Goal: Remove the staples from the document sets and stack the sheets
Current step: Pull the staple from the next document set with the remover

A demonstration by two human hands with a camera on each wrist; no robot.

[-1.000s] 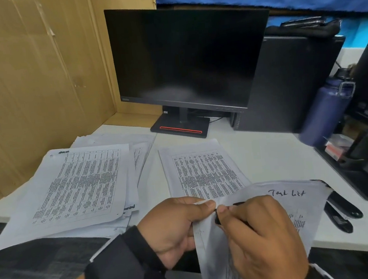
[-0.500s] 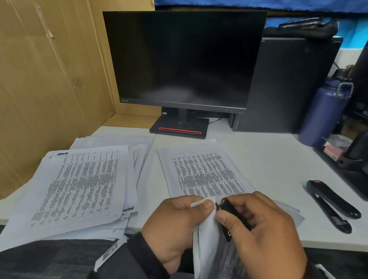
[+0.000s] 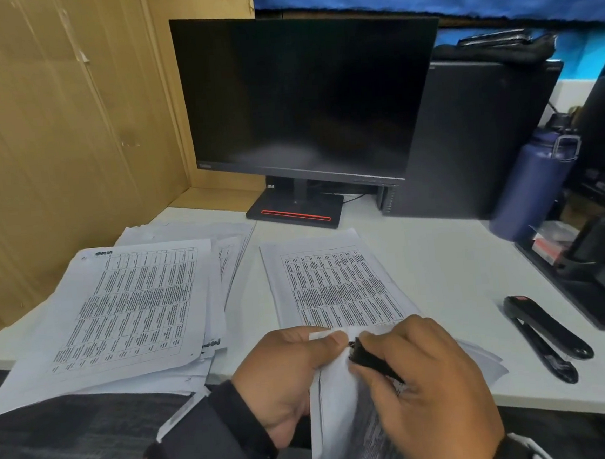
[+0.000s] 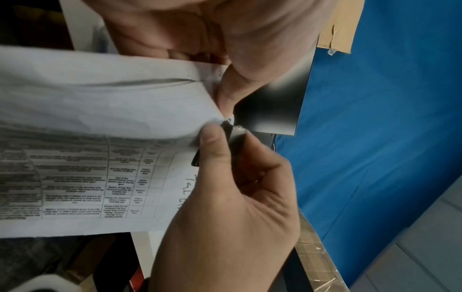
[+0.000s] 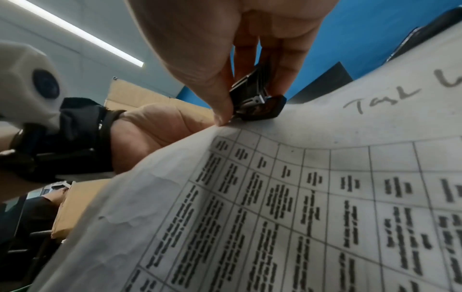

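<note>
I hold a stapled document set [image 3: 336, 402] upright over the desk's front edge, its printed table and handwritten heading [image 5: 382, 102] facing my right wrist. My left hand [image 3: 288, 373] pinches the set's top corner [image 4: 212, 79] between thumb and fingers. My right hand [image 3: 417, 384] grips a small black staple remover [image 3: 365, 357] and presses its metal tip [image 5: 250, 104] against that same corner. The staple itself is hidden. A loose sheet stack [image 3: 338, 284] lies flat mid-desk, and a bigger heap of printed sets [image 3: 129, 310] lies to the left.
A black stapler [image 3: 544, 336] lies on the white desk [image 3: 443, 272] to the right. A dark monitor [image 3: 304, 101] stands behind, a computer tower [image 3: 475, 133] and a blue bottle [image 3: 531, 187] at the right. Cardboard panels [image 3: 48, 141] wall off the left.
The sheets' upper part with the handwritten heading has dropped out of the head view, uncovering the stapler. Both hands stay at the corner, and the remover now shows at my right fingertips.
</note>
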